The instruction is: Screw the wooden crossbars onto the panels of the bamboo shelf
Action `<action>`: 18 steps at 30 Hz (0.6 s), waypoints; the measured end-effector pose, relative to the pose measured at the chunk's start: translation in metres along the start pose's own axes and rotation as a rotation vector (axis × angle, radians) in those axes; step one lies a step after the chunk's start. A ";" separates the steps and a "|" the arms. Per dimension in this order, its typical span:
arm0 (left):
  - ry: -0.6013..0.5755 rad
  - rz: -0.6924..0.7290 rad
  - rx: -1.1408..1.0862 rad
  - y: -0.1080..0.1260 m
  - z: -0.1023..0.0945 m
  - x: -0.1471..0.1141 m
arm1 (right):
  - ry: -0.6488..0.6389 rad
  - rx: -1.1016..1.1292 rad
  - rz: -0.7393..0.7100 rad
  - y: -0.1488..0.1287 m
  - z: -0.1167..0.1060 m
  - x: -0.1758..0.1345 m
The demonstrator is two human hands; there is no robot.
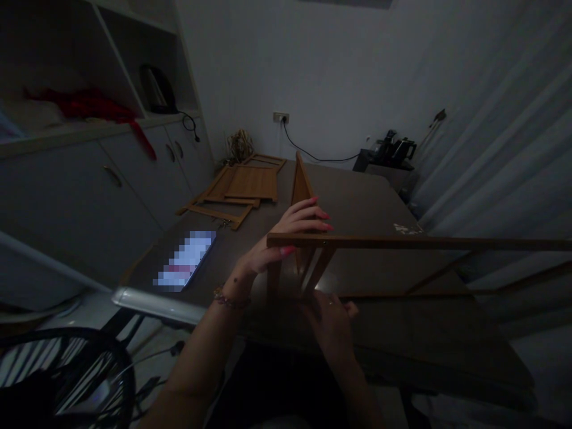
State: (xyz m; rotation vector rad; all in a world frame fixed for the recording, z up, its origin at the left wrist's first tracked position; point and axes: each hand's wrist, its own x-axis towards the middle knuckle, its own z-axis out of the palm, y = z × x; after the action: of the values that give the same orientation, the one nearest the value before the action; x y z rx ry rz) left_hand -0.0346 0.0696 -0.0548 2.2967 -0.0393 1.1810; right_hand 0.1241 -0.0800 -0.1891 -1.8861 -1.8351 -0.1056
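Note:
A long wooden frame [402, 243] stands on its side across the right half of the table. At its left end an upright wooden panel [302, 182] meets it. My left hand [295, 229] is closed around this corner, fingers over the panel and thumb by the frame's top bar. Lower down, my right hand [333, 325] is at the bottom of the same end, thumb and fingers curled in. Dim light hides what its fingertips pinch, if anything.
More wooden panels and frames [252, 182] lie at the back left, with small metal hardware [229, 224] nearby. A lit phone [187, 262] lies at the left edge. A black kettle [403, 150] stands at the far right; a round-backed chair [125, 369] is at lower left.

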 end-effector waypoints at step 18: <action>-0.037 0.058 0.057 -0.024 -0.001 -0.002 | 0.012 -0.059 -0.009 -0.003 0.000 0.000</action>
State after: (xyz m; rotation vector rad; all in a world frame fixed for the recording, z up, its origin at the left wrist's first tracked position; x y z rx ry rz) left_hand -0.0300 0.0902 -0.0671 2.3818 -0.0876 1.1833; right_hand 0.1216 -0.0798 -0.1883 -1.9128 -1.8516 -0.1761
